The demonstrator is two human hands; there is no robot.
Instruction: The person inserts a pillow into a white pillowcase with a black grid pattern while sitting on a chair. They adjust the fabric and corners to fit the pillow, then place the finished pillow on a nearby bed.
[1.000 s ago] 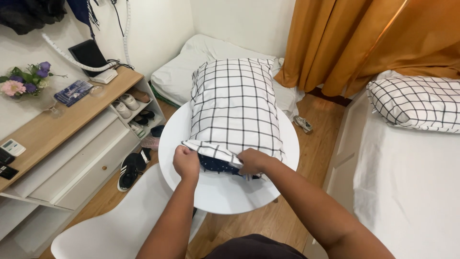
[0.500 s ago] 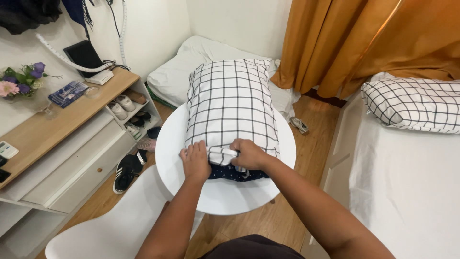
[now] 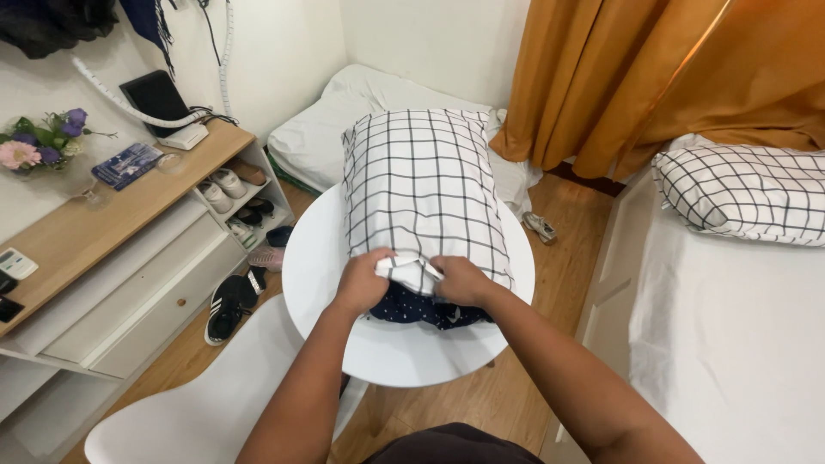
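A pillow in a white case with a black grid lay on the round white worktop, its long axis running straight away from the person, the far end reaching past the worktop's far rim toward a white mattress on the floor. The near end was the open mouth of the case, and there a dark blue inner pillow with small pale dots showed below the checked cloth. Both hands met at that near end, side by side and almost touching. The left hand was curled closed on the left edge of the case's mouth; the right hand was closed on the bunched white flap just right of centre. Neither hand stood clearly nearer than the other — the pillow lay dead ahead of both, and the whole length of it stretched forward from the fingers.

Around this: a white chair stood at the near left of the worktop, partly under the left arm. Farther left a wooden desk with white drawers carried a small bunch of flowers and a blue booklet, and shoes lay on the floor and in the open shelf at its end. To the right stood a bed with a second checked pillow, well apart from the hands, and orange curtains hung behind it
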